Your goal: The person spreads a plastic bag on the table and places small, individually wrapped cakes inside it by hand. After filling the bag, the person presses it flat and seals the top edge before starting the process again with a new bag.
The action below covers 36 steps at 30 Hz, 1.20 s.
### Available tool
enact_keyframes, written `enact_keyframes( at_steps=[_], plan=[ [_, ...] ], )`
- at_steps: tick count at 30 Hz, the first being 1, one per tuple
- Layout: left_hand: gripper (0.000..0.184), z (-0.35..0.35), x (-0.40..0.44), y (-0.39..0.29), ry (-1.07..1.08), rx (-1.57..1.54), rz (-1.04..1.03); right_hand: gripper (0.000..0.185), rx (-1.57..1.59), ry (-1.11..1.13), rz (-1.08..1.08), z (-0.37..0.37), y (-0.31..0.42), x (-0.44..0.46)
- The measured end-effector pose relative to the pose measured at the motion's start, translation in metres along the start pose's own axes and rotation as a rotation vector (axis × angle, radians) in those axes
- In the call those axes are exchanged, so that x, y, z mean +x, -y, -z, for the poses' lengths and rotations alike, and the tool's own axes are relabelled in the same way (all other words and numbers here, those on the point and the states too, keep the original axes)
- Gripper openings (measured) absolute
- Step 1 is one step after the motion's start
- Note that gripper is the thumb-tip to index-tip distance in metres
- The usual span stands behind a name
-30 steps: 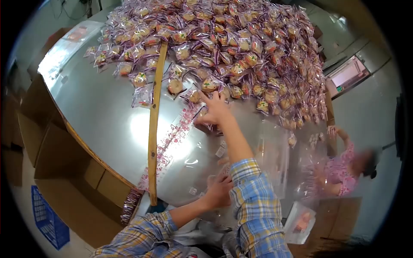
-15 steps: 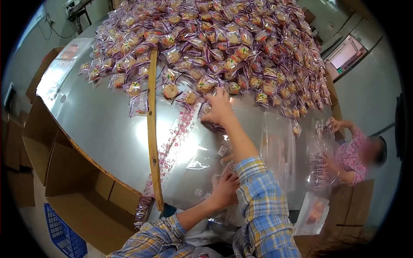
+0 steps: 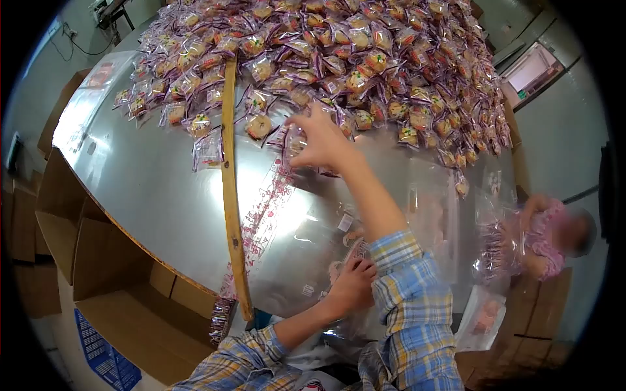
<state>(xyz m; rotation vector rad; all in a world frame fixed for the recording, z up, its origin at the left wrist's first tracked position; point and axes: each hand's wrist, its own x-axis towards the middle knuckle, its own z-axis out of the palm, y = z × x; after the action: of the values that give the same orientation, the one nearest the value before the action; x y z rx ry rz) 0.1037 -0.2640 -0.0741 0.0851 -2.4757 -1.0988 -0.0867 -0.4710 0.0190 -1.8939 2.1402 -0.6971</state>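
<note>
My right hand (image 3: 323, 140) reaches over the near edge of a large heap of individually wrapped cookies (image 3: 358, 81) in clear, purple-edged packets. Its thumb and index finger are spread wide around a wrapped packet (image 3: 297, 141); the palm hides whatever lies beneath it. Close to my body, my left hand (image 3: 354, 285) has its fingers curled on a clear printed plastic bag (image 3: 336, 268) lying on the metal table (image 3: 156, 189). Part of the bag is covered by that hand and my right sleeve.
A wooden strip (image 3: 229, 176) runs across the table toward me. Cardboard boxes (image 3: 130, 319) and a blue crate (image 3: 104, 348) stand below the left edge. Flat clear bags (image 3: 430, 228) lie to the right, where a person in pink (image 3: 544, 228) handles a filled bag (image 3: 492, 251).
My right hand has shifted left along the heap's edge, its thumb and index finger spreading wider. The left hand remains on the bag. The co-worker's arms have drawn in, and my view has tilted slightly.
</note>
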Motion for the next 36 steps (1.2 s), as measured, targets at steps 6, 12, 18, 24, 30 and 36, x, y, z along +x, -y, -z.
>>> enact_keyframes(
  at_steps=[6, 12, 18, 24, 30, 36],
  plan=[
    [0.055, 0.003, -0.004, 0.003, -0.085, -0.350, -0.042, 0.111, -0.207, 0.327, -0.169, -0.011, 0.014, 0.040],
    [0.054, 0.005, -0.004, 0.003, -0.116, -0.443, -0.018, 0.115, -0.126, 0.259, -0.117, -0.010, -0.014, 0.032],
    [0.055, -0.004, -0.007, 0.001, -0.211, -0.373, -0.013, 0.119, -0.030, 0.121, -0.233, -0.031, -0.025, 0.024],
    [0.058, -0.007, -0.012, 0.004, -0.047, -0.498, 0.058, 0.102, 0.011, -0.067, -0.096, -0.043, -0.030, 0.004],
    [0.063, -0.025, -0.023, 0.016, -0.049, -0.403, 0.068, 0.082, -0.085, -0.201, 0.050, -0.058, -0.037, 0.008],
    [0.057, 0.006, -0.002, -0.013, 0.049, -0.697, 0.340, 0.070, -0.191, -0.289, 0.169, -0.040, -0.029, 0.002]
  ],
)
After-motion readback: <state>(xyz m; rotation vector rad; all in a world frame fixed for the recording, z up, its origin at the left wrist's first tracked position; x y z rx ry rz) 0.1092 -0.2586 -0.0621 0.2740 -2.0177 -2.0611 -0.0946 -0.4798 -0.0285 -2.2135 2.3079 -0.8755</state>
